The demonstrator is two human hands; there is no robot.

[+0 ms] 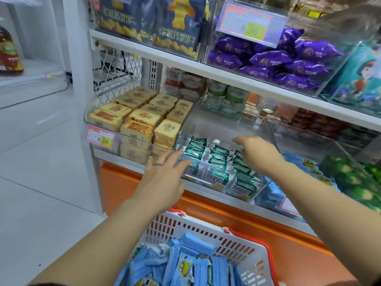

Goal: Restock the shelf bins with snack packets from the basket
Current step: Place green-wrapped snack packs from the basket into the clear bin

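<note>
A white shelf (pixel 185 66) fills most of the view, and on its boards stand clear plastic bins. Below it, close to the person, stands a white basket (pixel 185 223) with red handles. It holds many light blue snack packets (pixel 185 263), which lie in a loose heap.

On the upper board there are big dark blue bags (pixel 148 19) at the left. Beside them is a clear bin with purple packets (pixel 270 57).

On the lower board, the left bin (pixel 99 100) is nearly full of yellow packets (pixel 144 118) in tidy rows. Just beside it, in the middle, is a clear bin (pixel 222 125) which has green and white packets (pixel 218 162) only in its front part. The back part shows the bare bottom. The next bin to the right (pixel 309 139) holds some of the same light blue packets (pixel 305 164) as the basket. Further right lie green spotted packets (pixel 354 178).

Both hands are at the middle bin. The left hand (pixel 165 176) has straight fingers, and they touch the front left corner of the bin; it holds nothing. The right hand (pixel 255 153) is inside the bin, over the green and white packets, with the fingers relaxed and a little bent, and I see nothing gripped in it.

A small price tag (pixel 100 137) hangs on the front of the yellow bin, and a bigger one (pixel 247 23) on the purple bin.
</note>
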